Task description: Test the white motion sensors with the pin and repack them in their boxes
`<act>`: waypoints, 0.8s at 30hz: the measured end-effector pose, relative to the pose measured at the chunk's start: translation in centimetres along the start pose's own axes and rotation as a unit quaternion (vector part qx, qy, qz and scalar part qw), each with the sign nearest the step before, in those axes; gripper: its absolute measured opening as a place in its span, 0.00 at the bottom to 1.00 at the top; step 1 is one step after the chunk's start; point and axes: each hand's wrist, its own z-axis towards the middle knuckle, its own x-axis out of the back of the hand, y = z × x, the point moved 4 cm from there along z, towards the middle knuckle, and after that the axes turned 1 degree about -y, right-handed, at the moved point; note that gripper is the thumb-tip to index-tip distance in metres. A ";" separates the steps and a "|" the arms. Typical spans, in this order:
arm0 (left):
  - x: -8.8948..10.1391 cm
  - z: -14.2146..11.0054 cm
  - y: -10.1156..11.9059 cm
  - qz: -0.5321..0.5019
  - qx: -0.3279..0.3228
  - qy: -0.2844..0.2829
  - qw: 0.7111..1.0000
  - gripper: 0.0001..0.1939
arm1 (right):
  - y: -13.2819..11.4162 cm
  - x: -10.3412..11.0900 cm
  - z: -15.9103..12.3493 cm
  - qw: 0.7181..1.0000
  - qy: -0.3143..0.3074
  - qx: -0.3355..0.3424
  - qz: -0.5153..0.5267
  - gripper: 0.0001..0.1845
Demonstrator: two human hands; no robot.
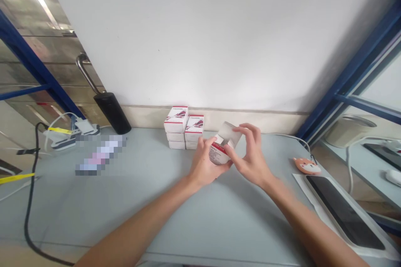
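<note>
Between your hands, the open box (pixel 219 155) sits clasped in your left hand (pixel 202 164), probably to steady it while your right fingers (pixel 249 138) pinch the raised flap (pixel 231 131), with stacked boxes (pixel 177 121) just beyond your left hand, seemingly within easy reach.

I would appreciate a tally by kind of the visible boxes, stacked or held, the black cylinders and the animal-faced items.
Stacked boxes: 5
Open box, held: 1
Black cylinder: 1
Orange animal-faced item: 1
Total: 8
</note>
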 end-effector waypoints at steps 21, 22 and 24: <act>-0.8 -0.7 -0.4 -0.117 0.105 -0.006 0.988 0.48 | -0.8 -1.4 -0.7 0.993 -0.017 0.010 0.117 0.12; -0.8 -0.7 -0.3 -0.111 0.103 -0.007 0.988 0.48 | -0.7 -1.4 -0.7 0.992 0.002 -0.019 0.125 0.12; -0.9 -0.6 0.0 -0.093 0.088 -0.015 0.992 0.47 | -0.6 -1.2 -0.7 0.988 0.034 -0.054 0.137 0.11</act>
